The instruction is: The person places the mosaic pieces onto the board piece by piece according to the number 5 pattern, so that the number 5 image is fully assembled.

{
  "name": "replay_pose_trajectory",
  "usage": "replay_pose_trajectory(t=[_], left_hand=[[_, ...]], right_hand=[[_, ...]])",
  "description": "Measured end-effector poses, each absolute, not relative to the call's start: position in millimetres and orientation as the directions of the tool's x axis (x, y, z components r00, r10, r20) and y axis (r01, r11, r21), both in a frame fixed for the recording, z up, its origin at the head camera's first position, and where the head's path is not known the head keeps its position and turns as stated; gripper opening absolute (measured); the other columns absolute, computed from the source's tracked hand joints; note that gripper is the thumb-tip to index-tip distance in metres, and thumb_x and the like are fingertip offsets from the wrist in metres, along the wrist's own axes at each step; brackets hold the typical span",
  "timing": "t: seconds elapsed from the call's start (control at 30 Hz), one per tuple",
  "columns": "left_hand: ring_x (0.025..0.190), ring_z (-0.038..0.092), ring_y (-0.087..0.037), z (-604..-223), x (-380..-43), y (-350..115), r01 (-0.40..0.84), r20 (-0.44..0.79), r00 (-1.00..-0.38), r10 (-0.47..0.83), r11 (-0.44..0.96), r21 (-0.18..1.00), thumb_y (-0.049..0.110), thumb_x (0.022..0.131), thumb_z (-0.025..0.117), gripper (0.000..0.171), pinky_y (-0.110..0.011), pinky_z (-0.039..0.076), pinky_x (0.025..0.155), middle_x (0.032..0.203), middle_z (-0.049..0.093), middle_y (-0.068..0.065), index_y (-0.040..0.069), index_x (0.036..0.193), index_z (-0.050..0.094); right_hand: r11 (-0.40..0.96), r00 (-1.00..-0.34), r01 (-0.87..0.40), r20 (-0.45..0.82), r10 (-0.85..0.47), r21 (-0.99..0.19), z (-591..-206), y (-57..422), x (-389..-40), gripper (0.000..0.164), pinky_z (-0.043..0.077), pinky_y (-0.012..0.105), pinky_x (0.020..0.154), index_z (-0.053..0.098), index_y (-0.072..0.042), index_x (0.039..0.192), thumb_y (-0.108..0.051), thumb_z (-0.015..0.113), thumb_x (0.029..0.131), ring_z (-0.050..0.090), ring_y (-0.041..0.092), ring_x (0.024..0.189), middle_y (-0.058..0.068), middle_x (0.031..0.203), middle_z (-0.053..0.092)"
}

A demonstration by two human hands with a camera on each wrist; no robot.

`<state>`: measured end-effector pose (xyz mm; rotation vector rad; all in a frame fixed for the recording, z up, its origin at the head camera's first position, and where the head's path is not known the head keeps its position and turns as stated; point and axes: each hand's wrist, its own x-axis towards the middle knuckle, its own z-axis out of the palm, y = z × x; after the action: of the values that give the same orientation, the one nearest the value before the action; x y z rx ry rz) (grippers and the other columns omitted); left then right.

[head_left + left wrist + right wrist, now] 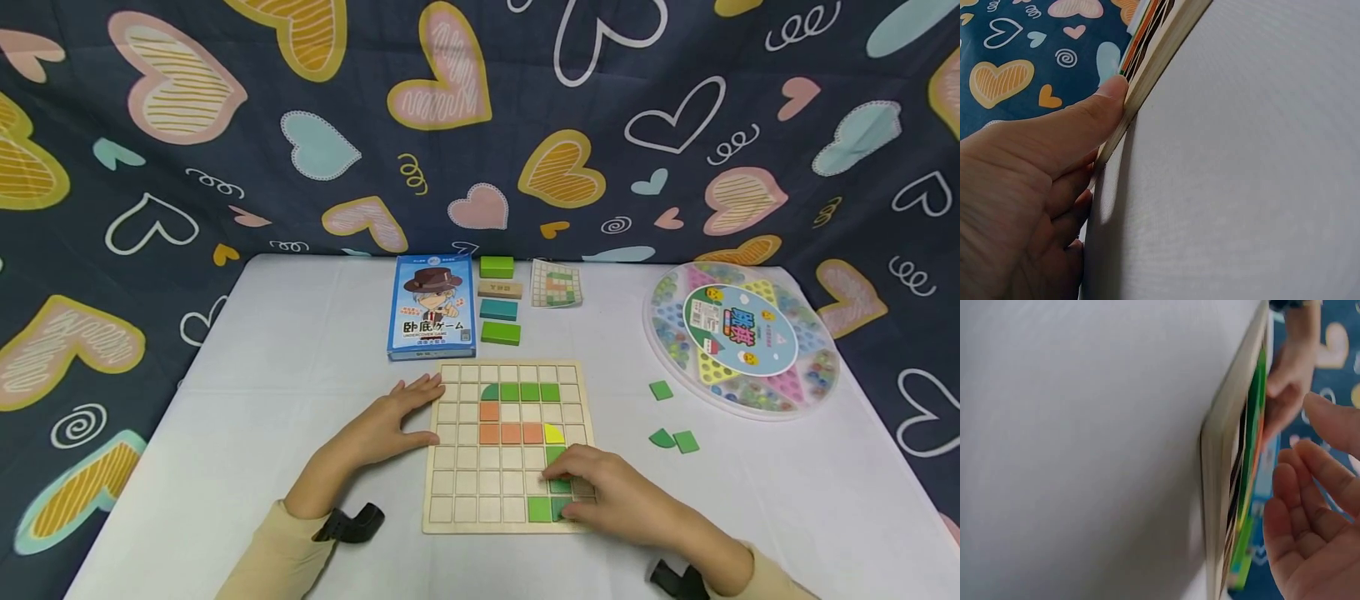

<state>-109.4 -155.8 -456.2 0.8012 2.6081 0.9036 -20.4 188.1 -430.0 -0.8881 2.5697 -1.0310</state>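
A square wooden grid board point(480, 483) lies on the table with coloured tiles in its recesses. Along its left edge, my left hand point(382, 425) rests with thumb and fingertips touching the rim; the left wrist view shows the thumb point(1113, 87) against that edge. Over the lower right of the board hovers my right hand point(615, 496), loosely bent, nothing between its thumb and fingers in the right wrist view. Its thumb overlaps a dark green tile point(558, 508) beside a light green tile point(538, 509). Orange tiles point(511, 432), a yellow tile point(553, 433) and green tiles point(529, 392) sit higher up.
Loose green tiles point(686, 442) lie right of the board. Behind it stand a blue card game box point(431, 333), several small blocks point(500, 333) and a pattern card point(556, 285). A round clear case of marbles point(738, 400) sits at right, before a heart-printed cloth point(480, 158).
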Motion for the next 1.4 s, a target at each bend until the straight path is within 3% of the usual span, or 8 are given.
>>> replay_pose_trajectory(t=[0.17,0.37,0.5,0.67,0.87,1.07,1.23,1.4], left_hand=[[0.143,0.027,-0.025,-458,-109,-156,0.406,-0.069,-0.814,0.577,0.65,0.642,0.035,0.081,0.074,0.073,-0.046,0.017,0.119,0.153,0.032,-0.006,0.008,0.142,0.044],[0.143,0.027,-0.025,-461,-108,-157,0.405,-0.069,-0.816,0.574,0.653,0.639,0.035,0.08,0.074,0.073,-0.046,0.017,0.119,0.153,0.033,-0.006,0.008,0.142,0.045],[0.143,0.026,-0.025,-460,-108,-157,0.405,-0.077,-0.813,0.577,0.656,0.637,0.037,0.081,0.073,0.073,-0.047,0.017,0.119,0.153,0.033,-0.006,0.008,0.142,0.044],[0.143,0.026,-0.025,-456,-107,-156,0.407,-0.081,-0.809,0.582,0.654,0.638,0.036,0.081,0.073,0.073,-0.047,0.016,0.119,0.153,0.033,-0.006,0.008,0.142,0.044],[0.143,0.026,-0.025,-456,-108,-156,0.41,-0.079,-0.811,0.58,0.658,0.632,0.037,0.081,0.073,0.073,-0.046,0.017,0.119,0.153,0.033,-0.006,0.008,0.142,0.044],[0.143,0.027,-0.025,-456,-108,-156,0.407,-0.076,-0.816,0.573,0.663,0.628,0.038,0.081,0.073,0.074,-0.047,0.017,0.119,0.153,0.033,-0.006,0.009,0.142,0.044],[0.143,0.026,-0.024,-457,-109,-156,0.409,-0.073,-0.816,0.574,0.662,0.628,0.038,0.081,0.073,0.074,-0.047,0.017,0.119,0.153,0.033,-0.005,0.009,0.142,0.044],[0.143,0.027,-0.024,-458,-110,-157,0.422,-0.06,-0.813,0.579,0.657,0.624,0.037,0.081,0.073,0.074,-0.047,0.018,0.119,0.152,0.033,-0.006,0.008,0.142,0.044]], right_hand=[[0.616,-0.852,-0.405,0.034,-0.523,-0.676,-427,213,-29,0.039,0.052,0.03,0.09,0.064,-0.017,0.115,-0.017,0.077,0.078,0.059,0.009,0.106,-0.009,0.114,0.063],[0.744,-0.948,-0.277,0.049,-0.314,-0.608,-429,256,-51,0.046,0.054,0.043,0.085,0.061,-0.01,0.123,-0.013,0.076,0.079,0.062,0.024,0.104,0.003,0.121,0.063],[0.809,-0.977,-0.166,-0.016,-0.212,-0.564,-430,284,-64,0.049,0.051,0.052,0.088,0.056,-0.004,0.129,-0.016,0.071,0.084,0.059,0.037,0.108,0.016,0.128,0.058],[0.829,-0.987,-0.075,-0.076,-0.14,-0.554,-429,303,-74,0.05,0.05,0.054,0.088,0.052,0.0,0.131,-0.019,0.067,0.087,0.058,0.044,0.108,0.023,0.13,0.055],[0.846,-0.988,-0.116,-0.028,-0.153,-0.521,-436,308,-82,0.044,0.053,0.051,0.081,0.057,0.003,0.125,-0.009,0.068,0.084,0.061,0.038,0.099,0.024,0.118,0.06],[0.877,-0.981,-0.188,0.034,-0.193,-0.442,-440,304,-89,0.028,0.047,0.033,0.066,0.066,0.002,0.108,-0.003,0.069,0.081,0.056,0.021,0.08,0.013,0.095,0.062],[0.862,-0.98,-0.18,0.006,-0.201,-0.473,-434,288,-86,0.025,0.051,0.036,0.07,0.066,-0.002,0.107,-0.007,0.069,0.082,0.059,0.022,0.085,0.009,0.095,0.063],[0.811,-0.963,-0.251,0.05,-0.266,-0.528,-425,255,-73,0.026,0.055,0.036,0.074,0.066,-0.007,0.106,-0.005,0.071,0.081,0.062,0.018,0.088,0.002,0.098,0.064]])
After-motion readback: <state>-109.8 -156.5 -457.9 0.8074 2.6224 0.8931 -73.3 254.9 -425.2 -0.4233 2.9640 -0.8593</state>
